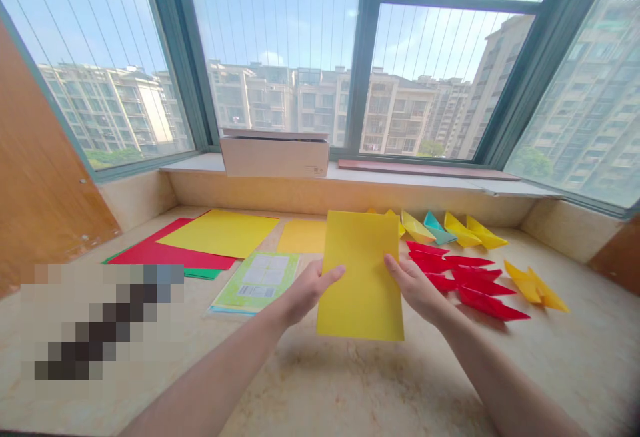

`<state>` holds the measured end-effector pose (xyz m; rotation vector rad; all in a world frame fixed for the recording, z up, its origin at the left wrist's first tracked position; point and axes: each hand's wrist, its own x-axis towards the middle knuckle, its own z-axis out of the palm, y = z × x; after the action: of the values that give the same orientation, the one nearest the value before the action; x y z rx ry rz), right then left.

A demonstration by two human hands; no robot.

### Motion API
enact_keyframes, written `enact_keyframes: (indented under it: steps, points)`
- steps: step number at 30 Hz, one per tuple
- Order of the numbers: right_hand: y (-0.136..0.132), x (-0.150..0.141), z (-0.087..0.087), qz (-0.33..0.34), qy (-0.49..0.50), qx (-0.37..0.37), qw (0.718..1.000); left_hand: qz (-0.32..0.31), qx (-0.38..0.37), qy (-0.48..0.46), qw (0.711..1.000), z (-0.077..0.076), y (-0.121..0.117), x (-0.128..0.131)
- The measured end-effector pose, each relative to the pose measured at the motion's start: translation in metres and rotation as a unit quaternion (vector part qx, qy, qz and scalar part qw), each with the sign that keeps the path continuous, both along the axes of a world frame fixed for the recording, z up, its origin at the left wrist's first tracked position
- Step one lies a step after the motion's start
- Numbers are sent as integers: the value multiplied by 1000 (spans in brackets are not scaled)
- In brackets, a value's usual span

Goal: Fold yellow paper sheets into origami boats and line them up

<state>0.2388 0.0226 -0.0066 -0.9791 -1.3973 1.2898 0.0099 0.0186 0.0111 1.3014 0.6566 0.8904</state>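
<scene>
A yellow sheet of paper (361, 290) is held up above the stone counter, tilted toward me. My left hand (313, 284) grips its left edge, thumb on the front and fingers hidden behind. On the opposite edge, my right hand (411, 282) pinches the sheet the same way. Just right of that hand lie several red folded paper boats (483, 280). Behind them stands a row of yellow paper boats (457, 229) with a blue one (439, 228) among them. An orange-yellow folded boat (535, 285) sits farther right.
At left, a larger yellow sheet (220, 232) overlaps red paper (155, 250) and green paper (203, 274). A plastic-wrapped paper pack (260, 284) lies near my left forearm, with a pale orange sheet (301, 236) behind. A white box (275, 156) stands on the window ledge. The lower left is pixelated.
</scene>
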Motion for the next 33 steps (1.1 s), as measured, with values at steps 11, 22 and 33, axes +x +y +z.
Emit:
enact_keyframes:
  steps: [11,22,33]
  points:
    - [3,11,3,-127,35,41,991,-11,-49,75,996,-11,4,-2]
    - [-1,5,4,-182,83,47,979,-22,-49,89,995,-7,3,-2]
    - [7,14,0,-212,65,48,974,-34,-33,123,991,-8,6,-5]
